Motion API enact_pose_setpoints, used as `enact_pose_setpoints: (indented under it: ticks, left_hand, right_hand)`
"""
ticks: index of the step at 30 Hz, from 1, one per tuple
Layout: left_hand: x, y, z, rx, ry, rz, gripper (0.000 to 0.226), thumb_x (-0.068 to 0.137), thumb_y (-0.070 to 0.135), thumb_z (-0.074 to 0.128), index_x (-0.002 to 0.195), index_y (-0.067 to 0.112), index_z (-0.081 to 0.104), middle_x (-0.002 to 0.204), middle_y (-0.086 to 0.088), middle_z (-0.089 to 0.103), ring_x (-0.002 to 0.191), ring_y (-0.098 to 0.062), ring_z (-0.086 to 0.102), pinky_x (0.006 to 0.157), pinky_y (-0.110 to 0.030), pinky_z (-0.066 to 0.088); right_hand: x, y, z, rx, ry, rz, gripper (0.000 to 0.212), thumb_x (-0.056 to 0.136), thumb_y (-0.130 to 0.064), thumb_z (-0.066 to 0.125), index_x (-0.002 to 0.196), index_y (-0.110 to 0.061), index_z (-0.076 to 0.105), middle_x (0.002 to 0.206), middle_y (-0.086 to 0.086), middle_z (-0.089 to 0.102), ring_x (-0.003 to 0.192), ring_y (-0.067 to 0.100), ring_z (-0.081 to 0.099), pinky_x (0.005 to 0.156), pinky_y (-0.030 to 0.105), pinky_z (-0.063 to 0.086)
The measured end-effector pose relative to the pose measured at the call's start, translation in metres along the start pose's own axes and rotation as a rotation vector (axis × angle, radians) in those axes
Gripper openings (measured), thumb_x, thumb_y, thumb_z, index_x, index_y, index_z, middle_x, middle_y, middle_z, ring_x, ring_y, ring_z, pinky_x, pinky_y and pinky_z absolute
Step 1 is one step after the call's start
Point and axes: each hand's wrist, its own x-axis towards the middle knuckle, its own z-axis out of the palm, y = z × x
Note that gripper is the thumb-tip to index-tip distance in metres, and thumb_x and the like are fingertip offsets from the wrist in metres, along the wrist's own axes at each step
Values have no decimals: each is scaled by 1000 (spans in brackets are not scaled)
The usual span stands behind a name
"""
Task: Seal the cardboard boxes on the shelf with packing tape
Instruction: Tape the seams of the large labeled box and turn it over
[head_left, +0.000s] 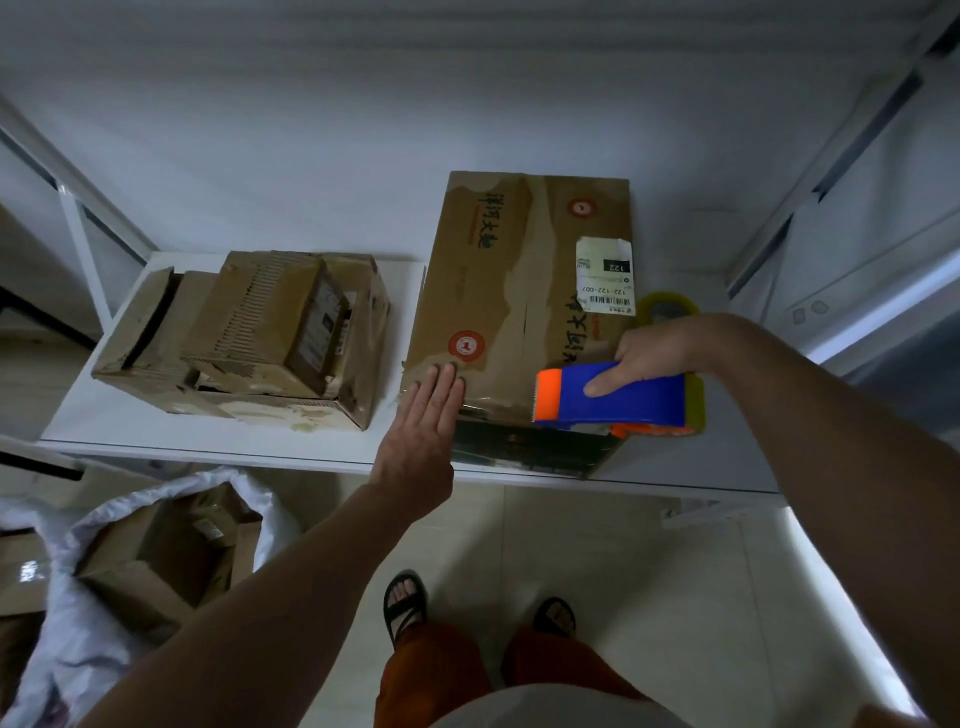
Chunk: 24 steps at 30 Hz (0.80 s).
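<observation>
A large cardboard box (514, 291) with printed characters and a white label lies on the white shelf (104, 426), right of centre. My right hand (654, 353) grips a blue and orange tape dispenser (613, 397) at the box's near right corner. My left hand (428, 415) lies flat with straight fingers, pressing the box's near left corner. Clear tape shows along the box's near edge. A second, battered cardboard box (249, 338) with a smaller box on top sits to the left on the shelf.
A yellowish tape roll (667, 306) lies behind my right hand beside the large box. Below the shelf at the left, a white bag (78, 597) holds more cardboard boxes. White shelf posts rise at both sides. My sandalled feet stand on the tiled floor.
</observation>
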Motion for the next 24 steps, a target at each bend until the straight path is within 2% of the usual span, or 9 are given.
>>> enact_pose_setpoints:
  ticks: [4, 8, 10, 15, 18, 21, 23, 24]
  left_hand:
    - [6, 26, -5, -68, 13, -44, 83, 84, 5, 41, 147, 6, -13, 157, -14, -18, 145, -27, -19, 120, -41, -5]
    - [12, 49, 0, -119, 45, 176, 85, 82, 3, 47, 146, 9, -9, 158, -10, -9, 146, -23, -12, 121, -40, 0]
    - [14, 52, 1, -141, 37, 145, 88, 82, 4, 51, 149, 10, -5, 160, -9, -3, 147, -22, -9, 121, -39, -1]
    - [13, 52, -2, -104, -7, 121, 89, 83, 2, 49, 150, 12, -8, 159, -5, -12, 145, -19, -18, 120, -35, -8]
    - [12, 52, -1, -107, 10, 122, 92, 80, 0, 51, 148, 12, -9, 160, -6, -9, 145, -20, -16, 119, -36, -6]
    - [11, 51, 1, -98, 8, 122, 90, 80, -2, 49, 147, 12, -9, 159, -6, -10, 146, -21, -14, 121, -39, -1]
    - [12, 53, 0, -73, -7, 109, 89, 82, 1, 47, 145, 12, -15, 157, -5, -17, 145, -20, -19, 120, -38, -5]
    - [13, 56, -1, -51, -13, 98, 89, 83, 2, 46, 144, 12, -18, 156, -5, -21, 144, -20, -21, 120, -38, -6]
  right_hand:
    - [0, 5, 0, 39, 11, 0, 41, 84, -57, 57, 89, -17, 58, 93, 4, 66, 83, 17, 63, 70, 26, 50]
    - [2, 6, 2, 44, 20, 1, 43, 83, -59, 58, 92, -16, 59, 99, 7, 67, 91, 20, 65, 80, 31, 51]
    - [4, 7, 2, 51, 15, -1, 44, 82, -59, 58, 91, -16, 59, 100, 8, 67, 95, 23, 65, 85, 34, 51]
    - [4, 7, 2, 49, 11, -12, 44, 82, -59, 58, 89, -16, 58, 98, 8, 67, 96, 24, 65, 84, 33, 52]
    - [2, 14, 2, 44, 1, -24, 46, 82, -60, 57, 92, -15, 59, 102, 10, 68, 97, 25, 65, 87, 36, 52]
    - [-11, 36, -3, 34, 7, -14, 44, 83, -57, 58, 90, -14, 60, 95, 8, 68, 87, 22, 65, 78, 32, 52]
    - [-16, 54, -5, 124, 9, -5, 44, 82, -53, 60, 90, -10, 61, 89, 7, 68, 79, 21, 64, 70, 29, 51]
    - [-17, 60, -5, 140, 8, -1, 46, 81, -53, 61, 93, -8, 63, 89, 8, 68, 79, 21, 65, 70, 30, 52]
